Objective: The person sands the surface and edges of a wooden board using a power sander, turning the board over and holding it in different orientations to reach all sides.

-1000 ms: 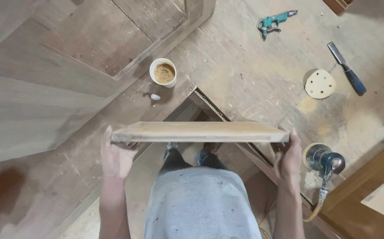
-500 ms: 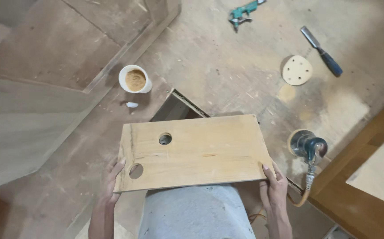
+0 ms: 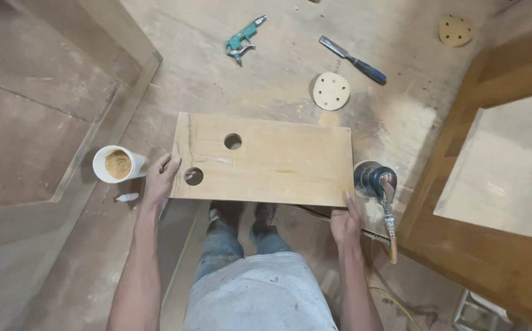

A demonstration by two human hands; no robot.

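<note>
1. Over the dusty worktop (image 3: 266, 79), a flat wooden board (image 3: 278, 165) with two round holes lies face up, held level in front of the person
2. Left hand (image 3: 160, 178) grips the board's left short edge beside the lower hole, fingers curled over the top face; right hand (image 3: 344, 222) clasps the board's near right corner, thumb on top
3. Left of the board stands a white cup (image 3: 117, 164) of brown powder; just right of the board sits a round air sander (image 3: 373, 179) with its hose
4. Beyond the board lie a sanding disc (image 3: 331, 91), a blue-handled chisel (image 3: 353, 60) and a green air gun (image 3: 241, 41)
5. Judging by its thin section, the board looks stiff and fairly light, but broad enough to tip; a grip on two opposite short edges should keep it steady, and the raw edges may be splintery
</note>
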